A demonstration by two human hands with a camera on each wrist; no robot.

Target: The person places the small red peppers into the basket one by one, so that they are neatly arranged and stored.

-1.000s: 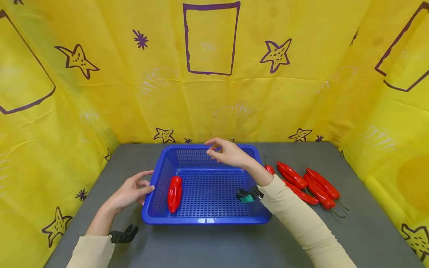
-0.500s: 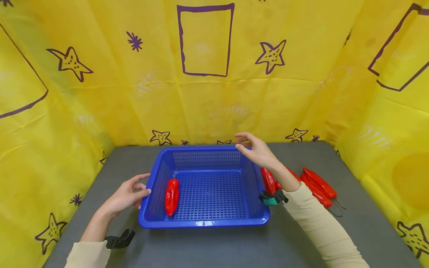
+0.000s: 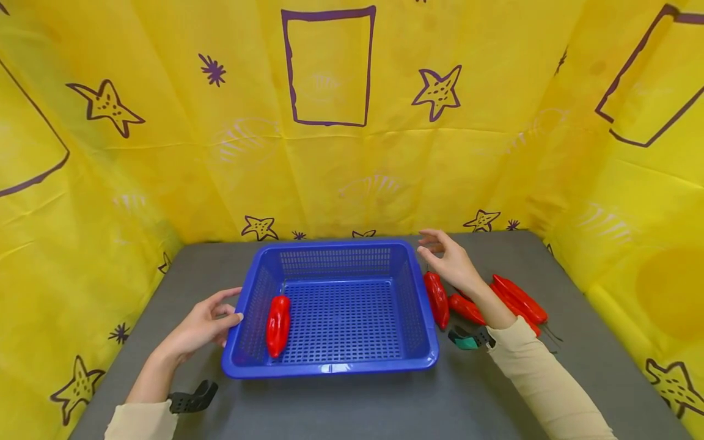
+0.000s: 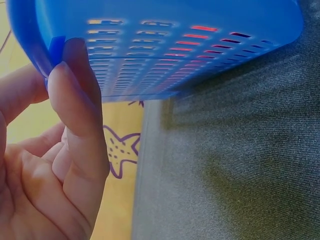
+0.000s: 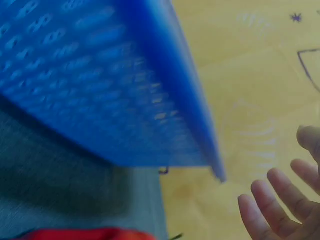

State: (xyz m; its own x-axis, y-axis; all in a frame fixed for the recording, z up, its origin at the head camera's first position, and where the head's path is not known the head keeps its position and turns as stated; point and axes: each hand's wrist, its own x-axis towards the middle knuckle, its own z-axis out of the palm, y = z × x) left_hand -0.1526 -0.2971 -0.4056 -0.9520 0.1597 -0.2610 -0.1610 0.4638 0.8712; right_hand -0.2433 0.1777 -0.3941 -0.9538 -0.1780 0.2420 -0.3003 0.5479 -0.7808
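Observation:
A blue plastic basket (image 3: pixel 330 368) with slotted walls stands on the grey table. Inside, near its left wall, lies one red pepper (image 3: pixel 277 327). My left hand (image 3: pixel 200 324) pinches the basket's left rim between thumb and fingers; the left wrist view shows the thumb (image 4: pixel 75 100) against that rim. Past the right rim, my right hand (image 3: pixel 455 263) hovers with fingers spread and nothing held. Close below it, a red pepper (image 3: pixel 437 299) lies along the basket's right wall, with another pepper (image 3: pixel 466 308) beside it, partly hidden by the wrist.
Further right lie more red peppers (image 3: pixel 519 299) with thin green stems, partly covered by the right forearm. A yellow cloth (image 3: pixel 330 177) with starfish drawings encloses the table (image 3: pixel 341 406) at the back and sides. Each wrist wears a black strap.
My right hand has moved right, from over the basket to beyond its right rim, and its fingers have spread. The left hand stays at the rim. The head view has shifted slightly.

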